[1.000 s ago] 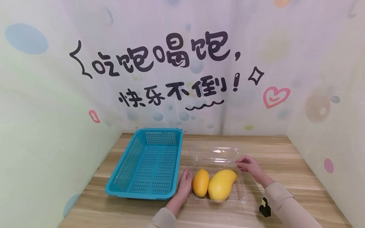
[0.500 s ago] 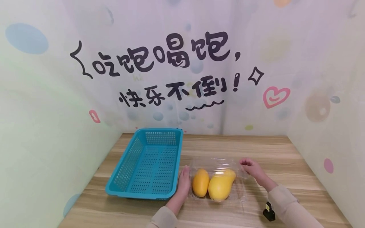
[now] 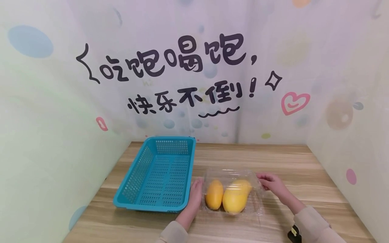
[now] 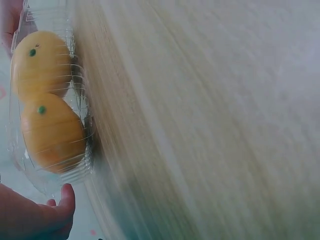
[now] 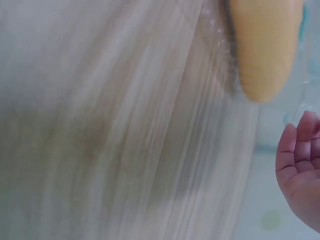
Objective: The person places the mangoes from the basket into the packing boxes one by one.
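A clear plastic clamshell box (image 3: 255, 206) lies on the table with two yellow mangoes inside, a smaller one (image 3: 214, 195) at left and a larger curved one (image 3: 234, 200) at right. Its transparent lid (image 3: 231, 173) now covers the mangoes; whether its edge is fastened cannot be told. Against the box's left side rests my left hand (image 3: 194, 199), fingers extended. My right hand (image 3: 275, 187) pinches the lid at its right edge, fingers bent. In the left wrist view both mangoes (image 4: 52, 132) show through the ribbed plastic. The right wrist view catches the bent fingers (image 5: 302, 145) beside the box.
A blue perforated basket (image 3: 164, 182) stands just left of the box, close to my left forearm. Near my right sleeve sits a small black object (image 3: 294, 234), partly covered by it. A printed cloth wall (image 3: 194, 128) rises behind the wooden table (image 3: 273, 155).
The lid, folded back a second ago, has swung forward and down over the mangoes. My right hand has moved slightly right and toward me. The left hand stays beside the box.
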Demonstrator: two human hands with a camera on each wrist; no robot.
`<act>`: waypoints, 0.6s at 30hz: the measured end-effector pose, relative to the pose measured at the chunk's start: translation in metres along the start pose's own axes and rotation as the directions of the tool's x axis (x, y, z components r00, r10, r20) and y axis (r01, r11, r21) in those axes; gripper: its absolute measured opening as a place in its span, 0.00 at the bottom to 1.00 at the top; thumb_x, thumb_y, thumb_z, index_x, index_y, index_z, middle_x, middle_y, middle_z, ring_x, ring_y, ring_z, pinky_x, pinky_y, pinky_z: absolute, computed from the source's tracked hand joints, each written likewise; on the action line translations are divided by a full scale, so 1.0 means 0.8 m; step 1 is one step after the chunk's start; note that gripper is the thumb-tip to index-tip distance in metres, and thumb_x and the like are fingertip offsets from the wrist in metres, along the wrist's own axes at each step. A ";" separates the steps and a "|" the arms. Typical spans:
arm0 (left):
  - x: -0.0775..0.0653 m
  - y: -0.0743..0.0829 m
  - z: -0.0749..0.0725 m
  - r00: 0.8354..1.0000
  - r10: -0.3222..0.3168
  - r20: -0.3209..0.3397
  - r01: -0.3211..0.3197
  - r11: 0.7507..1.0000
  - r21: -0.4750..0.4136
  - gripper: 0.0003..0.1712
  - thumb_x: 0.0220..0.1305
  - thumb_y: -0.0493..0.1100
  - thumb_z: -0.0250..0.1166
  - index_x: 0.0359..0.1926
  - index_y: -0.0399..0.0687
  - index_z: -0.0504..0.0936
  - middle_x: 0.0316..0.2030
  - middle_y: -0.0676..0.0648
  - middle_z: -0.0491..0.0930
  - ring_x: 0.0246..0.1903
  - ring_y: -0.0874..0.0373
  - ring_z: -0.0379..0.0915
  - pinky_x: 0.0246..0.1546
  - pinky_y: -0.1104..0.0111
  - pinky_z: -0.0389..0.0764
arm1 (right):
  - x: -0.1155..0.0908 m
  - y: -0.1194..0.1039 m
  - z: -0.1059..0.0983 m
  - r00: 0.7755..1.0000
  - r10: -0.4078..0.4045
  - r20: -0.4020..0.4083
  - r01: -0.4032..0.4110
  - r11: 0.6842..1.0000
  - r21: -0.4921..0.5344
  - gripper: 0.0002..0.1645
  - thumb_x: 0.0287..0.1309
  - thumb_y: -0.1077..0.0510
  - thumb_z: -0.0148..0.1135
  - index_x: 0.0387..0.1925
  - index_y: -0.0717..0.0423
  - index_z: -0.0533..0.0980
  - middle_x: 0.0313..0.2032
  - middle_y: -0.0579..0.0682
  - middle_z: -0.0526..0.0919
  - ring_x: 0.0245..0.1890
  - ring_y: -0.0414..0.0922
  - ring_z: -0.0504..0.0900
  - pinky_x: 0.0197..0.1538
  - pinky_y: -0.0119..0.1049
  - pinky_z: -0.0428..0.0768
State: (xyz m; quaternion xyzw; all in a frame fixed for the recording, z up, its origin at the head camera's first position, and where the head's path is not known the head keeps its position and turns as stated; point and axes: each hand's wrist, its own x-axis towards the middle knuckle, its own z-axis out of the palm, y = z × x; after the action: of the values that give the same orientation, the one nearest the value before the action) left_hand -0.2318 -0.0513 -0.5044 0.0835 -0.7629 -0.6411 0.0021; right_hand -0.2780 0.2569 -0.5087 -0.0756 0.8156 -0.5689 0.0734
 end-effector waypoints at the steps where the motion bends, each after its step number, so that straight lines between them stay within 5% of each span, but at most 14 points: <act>1: -0.001 0.000 -0.001 1.000 -0.002 0.006 0.002 1.000 0.001 0.24 0.70 0.49 0.39 0.52 0.36 0.71 0.52 0.37 0.70 0.53 0.44 0.64 0.56 0.50 0.64 | -0.003 -0.002 0.000 1.000 0.006 0.005 -0.006 1.000 0.003 0.20 0.63 0.62 0.50 0.50 0.75 0.69 0.32 0.53 0.77 0.25 0.37 0.72 0.32 0.32 0.77; 11: -0.007 -0.014 -0.005 1.000 0.003 0.026 -0.002 1.000 -0.029 0.25 0.70 0.54 0.41 0.49 0.38 0.72 0.47 0.42 0.73 0.48 0.51 0.67 0.53 0.55 0.67 | -0.030 -0.016 0.003 0.995 0.046 0.088 -0.048 0.999 0.024 0.24 0.63 0.61 0.49 0.53 0.78 0.63 0.30 0.52 0.75 0.24 0.38 0.73 0.32 0.33 0.77; 18: -0.006 -0.022 -0.005 0.998 -0.020 0.059 0.025 0.997 -0.079 0.24 0.70 0.50 0.42 0.51 0.33 0.69 0.49 0.35 0.71 0.46 0.47 0.68 0.44 0.56 0.73 | -0.040 -0.012 0.009 0.991 0.084 0.100 -0.083 0.997 -0.005 0.25 0.59 0.62 0.52 0.55 0.74 0.62 0.27 0.50 0.75 0.21 0.38 0.71 0.29 0.33 0.76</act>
State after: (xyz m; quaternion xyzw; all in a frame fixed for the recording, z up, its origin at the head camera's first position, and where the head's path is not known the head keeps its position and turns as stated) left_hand -0.2242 -0.0573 -0.5204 0.0733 -0.7355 -0.6731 -0.0241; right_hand -0.2447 0.2535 -0.5010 -0.0699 0.8136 -0.5605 0.1379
